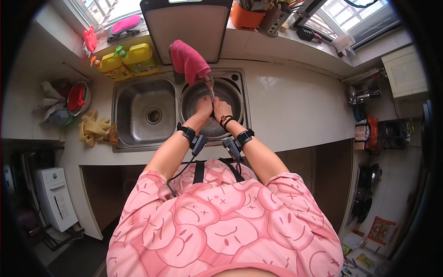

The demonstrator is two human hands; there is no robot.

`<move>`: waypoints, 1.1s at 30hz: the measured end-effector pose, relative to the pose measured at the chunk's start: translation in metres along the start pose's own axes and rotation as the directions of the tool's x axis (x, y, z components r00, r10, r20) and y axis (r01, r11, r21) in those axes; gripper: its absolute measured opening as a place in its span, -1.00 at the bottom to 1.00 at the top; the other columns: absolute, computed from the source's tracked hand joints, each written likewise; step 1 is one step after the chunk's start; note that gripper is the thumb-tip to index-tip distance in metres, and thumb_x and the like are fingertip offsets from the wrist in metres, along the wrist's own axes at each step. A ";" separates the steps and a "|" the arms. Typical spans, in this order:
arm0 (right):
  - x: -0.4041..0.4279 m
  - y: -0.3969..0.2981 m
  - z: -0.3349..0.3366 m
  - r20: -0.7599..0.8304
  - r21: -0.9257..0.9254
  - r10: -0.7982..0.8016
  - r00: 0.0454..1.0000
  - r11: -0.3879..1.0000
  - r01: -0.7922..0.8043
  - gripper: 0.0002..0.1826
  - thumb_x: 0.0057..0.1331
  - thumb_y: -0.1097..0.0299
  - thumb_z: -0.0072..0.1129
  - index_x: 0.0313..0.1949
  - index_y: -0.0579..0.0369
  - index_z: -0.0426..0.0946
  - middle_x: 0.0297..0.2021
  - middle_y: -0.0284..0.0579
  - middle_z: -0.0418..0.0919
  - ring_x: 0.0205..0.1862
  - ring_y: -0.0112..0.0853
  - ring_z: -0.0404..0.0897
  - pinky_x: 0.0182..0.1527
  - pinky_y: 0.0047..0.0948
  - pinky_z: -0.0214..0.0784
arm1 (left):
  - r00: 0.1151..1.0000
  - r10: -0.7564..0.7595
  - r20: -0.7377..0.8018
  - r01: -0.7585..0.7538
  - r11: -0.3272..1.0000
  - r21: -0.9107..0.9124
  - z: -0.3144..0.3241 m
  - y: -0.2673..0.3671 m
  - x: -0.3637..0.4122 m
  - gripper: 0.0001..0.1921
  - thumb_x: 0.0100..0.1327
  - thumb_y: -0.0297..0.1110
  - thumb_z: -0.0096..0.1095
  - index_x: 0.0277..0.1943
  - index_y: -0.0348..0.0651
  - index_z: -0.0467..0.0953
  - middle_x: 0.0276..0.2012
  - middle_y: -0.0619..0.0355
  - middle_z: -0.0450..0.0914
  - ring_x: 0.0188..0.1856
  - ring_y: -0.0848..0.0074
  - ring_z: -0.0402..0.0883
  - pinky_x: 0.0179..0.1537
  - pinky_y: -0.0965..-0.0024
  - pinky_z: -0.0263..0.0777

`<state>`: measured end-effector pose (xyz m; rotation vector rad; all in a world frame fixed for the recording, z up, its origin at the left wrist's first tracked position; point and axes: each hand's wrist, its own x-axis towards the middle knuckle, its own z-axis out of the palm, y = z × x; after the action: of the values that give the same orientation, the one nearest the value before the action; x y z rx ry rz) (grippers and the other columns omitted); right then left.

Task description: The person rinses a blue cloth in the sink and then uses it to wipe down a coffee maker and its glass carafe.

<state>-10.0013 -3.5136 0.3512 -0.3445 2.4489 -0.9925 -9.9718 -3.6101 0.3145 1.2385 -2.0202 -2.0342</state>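
My left hand (204,106) and my right hand (222,108) meet under a stream of water (212,92) from the faucet (208,79). Both are over a round metal basin (188,105), which sits in the right bowl of a stainless steel sink. Their fingers are curled inward and point away from me. A small dark patch shows between the hands, too hidden to name, so whether they grip anything is unclear. A bright pink cloth (188,62) is draped over the faucet's upper part.
Left of the basin is the other sink bowl (138,121) with its drain. Rubber gloves (93,128) and a bristle brush (112,134) lie at its left edge. Yellow detergent jugs (140,59) and a cutting board (187,31) stand behind. Countertop (294,104) extends right.
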 end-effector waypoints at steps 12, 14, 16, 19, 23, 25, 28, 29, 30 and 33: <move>0.018 0.056 -0.017 -0.203 0.439 0.169 0.964 0.896 -0.065 -0.66 0.16 0.27 0.28 -0.09 0.08 0.54 -0.09 0.01 0.60 -0.02 -0.16 0.58 0.03 -0.26 0.40 | 0.992 0.122 -0.026 -0.123 0.936 -0.329 -0.063 -0.007 0.036 -0.73 0.29 -0.61 -0.01 0.02 -0.26 0.49 -0.15 0.11 0.59 -0.21 0.51 0.56 -0.25 0.46 0.39; 0.009 0.046 -0.024 -0.145 0.558 0.228 0.963 0.823 -0.110 -0.61 0.12 0.22 0.34 -0.10 0.14 0.54 -0.14 0.01 0.63 -0.10 -0.20 0.61 0.01 -0.31 0.41 | 0.988 0.145 -0.061 -0.155 0.960 -0.234 -0.072 0.003 0.032 -0.63 0.16 -0.76 0.00 0.05 -0.33 0.43 -0.12 0.04 0.60 -0.10 0.47 0.59 -0.07 0.49 0.42; 0.009 0.037 -0.026 -0.108 0.458 0.216 0.970 0.877 -0.145 -0.60 0.11 0.22 0.34 -0.11 0.15 0.54 -0.16 0.01 0.63 -0.13 -0.21 0.62 -0.01 -0.31 0.42 | 0.968 0.203 -0.149 -0.232 0.950 -0.208 -0.069 -0.006 0.036 -0.64 0.19 -0.69 0.03 0.07 -0.32 0.42 -0.11 0.04 0.60 -0.08 0.47 0.59 -0.07 0.47 0.42; 0.013 0.031 -0.016 -0.063 0.359 0.217 0.974 0.916 -0.181 -0.61 0.11 0.21 0.35 -0.13 0.15 0.54 -0.17 0.01 0.63 -0.16 -0.22 0.63 -0.04 -0.32 0.42 | 0.950 0.202 -0.237 -0.201 0.979 0.029 -0.049 -0.013 0.033 -0.64 0.25 -0.51 0.07 0.12 -0.32 0.38 -0.06 0.01 0.59 -0.02 0.44 0.57 -0.04 0.41 0.40; 0.009 0.019 -0.007 -0.149 0.399 0.107 0.983 0.916 -0.040 -0.64 0.16 0.25 0.28 -0.11 0.16 0.47 -0.22 -0.02 0.60 -0.25 -0.22 0.61 -0.10 -0.28 0.43 | 0.905 -0.182 0.386 0.256 0.955 -0.149 -0.017 0.019 -0.019 -0.60 0.44 -0.14 -0.17 0.23 -0.11 0.31 0.06 0.16 0.46 0.07 0.45 0.42 0.07 0.37 0.30; 0.004 0.005 -0.008 0.091 0.507 0.125 0.988 0.848 -0.155 -0.66 0.20 0.29 0.22 -0.09 0.16 0.41 -0.24 -0.04 0.56 -0.27 -0.24 0.58 -0.13 -0.26 0.43 | 0.946 -0.021 0.324 0.084 0.979 -0.184 -0.010 0.008 -0.016 -0.60 0.45 -0.11 -0.17 0.22 -0.11 0.34 0.04 0.17 0.48 0.06 0.49 0.42 0.07 0.39 0.28; 0.021 0.034 -0.008 0.040 0.394 -0.049 0.998 0.919 0.030 -0.59 0.23 0.22 0.23 -0.01 0.13 0.41 -0.26 -0.14 0.56 -0.28 -0.38 0.55 -0.19 -0.39 0.43 | 0.946 0.131 0.297 -0.113 0.991 -0.078 -0.008 0.011 -0.014 -0.59 0.43 -0.07 -0.12 0.11 -0.18 0.44 -0.08 0.17 0.55 -0.05 0.52 0.48 -0.02 0.43 0.31; 0.028 0.046 -0.005 -0.049 0.332 -0.192 0.980 0.922 0.197 -0.57 0.25 0.22 0.23 0.04 0.10 0.38 -0.32 -0.26 0.56 -0.30 -0.48 0.51 -0.26 -0.49 0.42 | 0.945 0.120 0.304 -0.139 0.989 0.041 -0.013 0.013 -0.013 -0.58 0.41 -0.06 -0.08 0.03 -0.24 0.52 -0.17 0.15 0.60 -0.14 0.53 0.54 -0.11 0.45 0.36; 0.027 0.046 -0.011 0.015 0.394 -0.150 0.989 0.910 0.132 -0.57 0.24 0.18 0.26 0.00 0.17 0.44 -0.32 -0.26 0.57 -0.25 -0.51 0.50 -0.18 -0.54 0.37 | 0.954 0.149 0.262 -0.170 0.984 0.061 -0.018 0.012 -0.009 -0.61 0.37 -0.07 0.06 -0.12 -0.29 0.59 -0.22 0.19 0.60 -0.20 0.62 0.50 -0.18 0.49 0.35; 0.026 0.044 -0.022 0.064 0.394 -0.053 0.996 0.919 0.024 -0.64 0.24 0.16 0.26 -0.12 0.17 0.50 -0.29 -0.25 0.59 -0.23 -0.53 0.51 -0.20 -0.52 0.37 | 0.913 0.208 0.351 -0.253 0.963 0.089 -0.036 0.012 0.001 -0.67 0.30 -0.15 0.19 -0.17 -0.31 0.59 -0.27 0.19 0.62 -0.27 0.66 0.47 -0.22 0.51 0.34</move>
<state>-10.0375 -3.4800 0.3248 -0.2852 2.1166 -1.4283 -9.9595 -3.6427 0.3296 0.6469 -2.3484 -2.1434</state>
